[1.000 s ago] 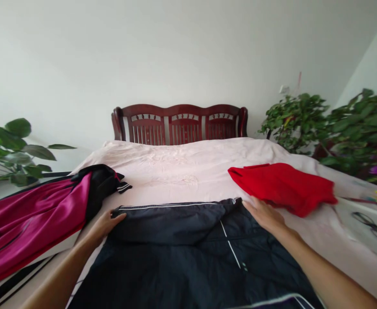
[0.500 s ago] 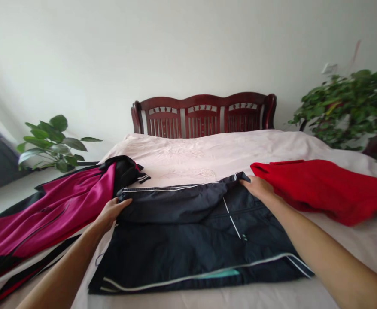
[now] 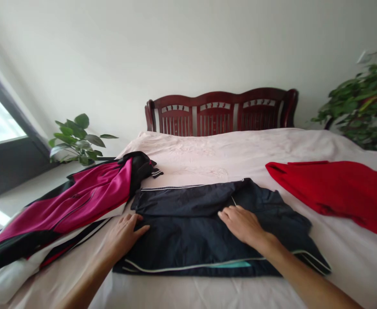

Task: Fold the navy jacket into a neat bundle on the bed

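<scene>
L hand (image 3: 124,233) @ edge, navy garment (image 3: 182,238)

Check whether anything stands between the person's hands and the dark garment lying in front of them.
Nothing visible does. The left hand is at the left edge of the dark garment, and the right hand lies over it. The pink-and-black jacket lies to the left, the red garment to the right, neither in between.

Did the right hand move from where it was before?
Yes: the right hand moved farther from the headboard, toward the person, and left, away from the red cloth.
</scene>
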A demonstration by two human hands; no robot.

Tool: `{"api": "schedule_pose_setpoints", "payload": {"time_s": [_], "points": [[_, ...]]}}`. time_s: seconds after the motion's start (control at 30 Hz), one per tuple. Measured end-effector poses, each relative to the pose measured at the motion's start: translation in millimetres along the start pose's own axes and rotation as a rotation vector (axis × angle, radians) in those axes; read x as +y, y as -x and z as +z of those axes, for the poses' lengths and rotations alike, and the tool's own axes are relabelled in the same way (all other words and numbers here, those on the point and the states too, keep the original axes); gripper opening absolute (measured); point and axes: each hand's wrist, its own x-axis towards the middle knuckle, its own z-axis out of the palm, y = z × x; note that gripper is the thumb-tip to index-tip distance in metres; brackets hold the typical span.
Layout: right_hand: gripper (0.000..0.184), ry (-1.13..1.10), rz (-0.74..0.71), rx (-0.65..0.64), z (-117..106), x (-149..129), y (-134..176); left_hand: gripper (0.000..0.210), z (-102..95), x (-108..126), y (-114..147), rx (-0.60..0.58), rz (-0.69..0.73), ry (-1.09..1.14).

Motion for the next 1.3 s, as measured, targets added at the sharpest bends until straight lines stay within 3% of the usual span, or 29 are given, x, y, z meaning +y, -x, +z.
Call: {"api": "schedule_pose_setpoints", "payload": {"time_s": [0.2, 0.37, 0.5, 0.63, 0.73, 0.87, 0.97, 1.17, 1.3], "points": [[0.021, -0.192, 0.011, -0.004, 21, -37, 14, 0.021, -0.1, -1, 4, -0.028, 0.085, 0.027], [0.015, -0.173, 0.001, 0.051, 26, -36, 14, 0.02, 2.0, -11, -6, 0.039, 0.059, 0.037], [0.018, -0.188, 0.033, 0.077, 30, -31, 12, 0.03, -1.4, 6, -5, 0.025, 0.018, -0.178], [0.017, -0.193, 0.038, 0.095, 34, -33, 13, 0.033, -10.4, 46, -1, 0.105, 0.017, -0.312], [0.018, -0.214, 0.046, 0.095, 35, -35, 16, 0.027, -10.5, 83, -6, 0.111, 0.131, -0.198], [0.023, -0.364, -0.013, 0.029, 26, -25, 18, 0.025, 5.6, 133, -21, 0.046, 0.276, -0.046], [0.028, -0.5, -0.031, -0.02, 12, 3, 12, 0.024, 23.3, 171, -31, 0.011, 0.357, 0.038], [0.041, -0.42, 0.286, 0.127, -16, 85, -29, 0.029, 51.6, 243, -48, 0.022, 0.467, -0.028], [0.044, -0.337, 0.28, 0.114, -24, 110, -57, 0.03, 69.9, 266, -62, 0.065, 0.426, -0.109]]}}
